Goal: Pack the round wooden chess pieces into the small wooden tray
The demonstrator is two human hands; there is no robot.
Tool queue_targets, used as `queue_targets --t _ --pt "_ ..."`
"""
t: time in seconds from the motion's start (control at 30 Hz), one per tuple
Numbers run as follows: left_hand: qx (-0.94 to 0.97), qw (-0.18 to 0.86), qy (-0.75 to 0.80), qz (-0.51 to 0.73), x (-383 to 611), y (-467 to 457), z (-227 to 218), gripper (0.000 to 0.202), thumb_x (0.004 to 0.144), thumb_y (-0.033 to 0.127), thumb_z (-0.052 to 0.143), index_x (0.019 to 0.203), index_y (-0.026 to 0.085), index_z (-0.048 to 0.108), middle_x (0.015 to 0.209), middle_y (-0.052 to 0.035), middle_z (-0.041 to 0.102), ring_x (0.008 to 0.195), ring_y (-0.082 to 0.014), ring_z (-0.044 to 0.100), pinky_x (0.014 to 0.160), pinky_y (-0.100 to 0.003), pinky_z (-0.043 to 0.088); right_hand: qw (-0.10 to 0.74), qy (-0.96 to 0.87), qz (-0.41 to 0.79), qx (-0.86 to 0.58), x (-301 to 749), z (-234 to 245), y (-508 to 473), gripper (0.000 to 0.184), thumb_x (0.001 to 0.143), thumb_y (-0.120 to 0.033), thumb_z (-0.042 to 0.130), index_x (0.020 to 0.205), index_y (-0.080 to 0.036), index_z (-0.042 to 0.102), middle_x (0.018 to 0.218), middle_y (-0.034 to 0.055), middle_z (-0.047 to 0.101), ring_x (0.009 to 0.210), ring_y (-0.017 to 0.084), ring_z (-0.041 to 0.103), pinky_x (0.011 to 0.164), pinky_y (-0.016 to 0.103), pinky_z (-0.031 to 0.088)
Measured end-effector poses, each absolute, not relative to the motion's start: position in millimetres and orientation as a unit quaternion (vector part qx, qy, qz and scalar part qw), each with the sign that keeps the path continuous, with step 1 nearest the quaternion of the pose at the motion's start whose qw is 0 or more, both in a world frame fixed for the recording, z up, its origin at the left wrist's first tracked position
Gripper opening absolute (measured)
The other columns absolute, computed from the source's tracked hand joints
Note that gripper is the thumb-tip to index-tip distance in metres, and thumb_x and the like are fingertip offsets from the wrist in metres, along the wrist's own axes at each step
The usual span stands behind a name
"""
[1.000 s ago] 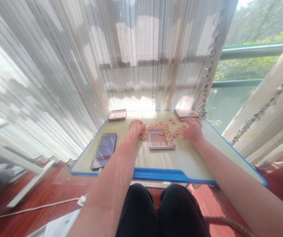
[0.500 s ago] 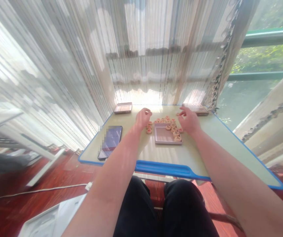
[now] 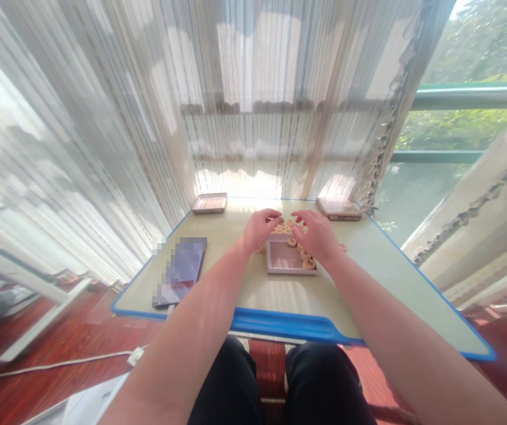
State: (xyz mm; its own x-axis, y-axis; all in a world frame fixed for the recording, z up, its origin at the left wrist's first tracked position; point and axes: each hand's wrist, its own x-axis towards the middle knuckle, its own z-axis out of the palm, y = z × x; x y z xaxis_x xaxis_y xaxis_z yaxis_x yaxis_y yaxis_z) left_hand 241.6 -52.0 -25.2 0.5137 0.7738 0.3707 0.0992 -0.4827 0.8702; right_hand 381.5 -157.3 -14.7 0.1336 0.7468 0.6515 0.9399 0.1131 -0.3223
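Chinese chess pieces (image 3: 287,230), round and wooden with printed characters, lie in a cluster just beyond a shallow tray. Inside this tray (image 3: 280,271), more pieces (image 3: 308,264) run down the right side, some of them covered by my right hand. My left hand (image 3: 261,229) reaches to the cluster's left end, thumb and fingertips closed around a dark-marked Chinese chess piece (image 3: 281,221). Above the cluster's right end, my right hand (image 3: 315,232) curves with thumb and fingers apart, and nothing shows between them. Another piece (image 3: 258,249) is partly visible beneath my left wrist.
A phone or tablet (image 3: 185,268) lies on the left of the blue-edged table (image 3: 395,283). A shallow box lid (image 3: 209,203) sits at the back left, a flat box (image 3: 339,208) at the back right. Curtains (image 3: 244,130) hang behind the table.
Both hands have moved inward, closer together over the cluster of pieces. Pieces to the right of the tray now show beyond my right wrist. The camera view has tilted and shifted slightly.
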Motion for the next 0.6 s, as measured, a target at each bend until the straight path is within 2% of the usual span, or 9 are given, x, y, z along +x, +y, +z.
queue_targets --t 0.23,0.43,0.6 --pt "0.731 0.479 0.264 0.407 245 -58 -21 0.022 0.08 0.018 0.057 0.096 0.015 0.071 0.094 -0.006 0.073 0.084 -0.0161 0.065 0.076 -0.027 0.051 0.366 -0.644 -0.128 -0.66 379 -10 -160 0.016 0.08 -0.022 0.055 0.088 -0.022 0.068 0.086 0.0051 0.071 0.083 0.023 0.062 0.078 0.036 0.043" --pt "0.726 0.509 0.229 0.401 247 -59 -29 0.021 0.076 0.022 0.064 0.095 0.013 0.069 0.092 -0.0082 0.073 0.084 -0.018 0.066 0.077 -0.03 0.052 0.365 -0.638 -0.108 -0.669 374 -9 -162 0.026 0.081 -0.03 0.059 0.105 -0.021 0.062 0.085 0.0041 0.069 0.078 0.021 0.061 0.07 0.032 0.043" --pt "0.72 0.532 0.216 0.39 251 -60 -32 0.024 0.075 0.025 0.068 0.095 0.013 0.068 0.091 -0.0085 0.073 0.082 -0.0185 0.066 0.078 -0.032 0.053 0.345 -0.636 -0.112 -0.681 371 -7 -165 0.025 0.08 -0.028 0.058 0.105 -0.023 0.061 0.086 0.0036 0.069 0.08 0.021 0.06 0.066 0.031 0.041"
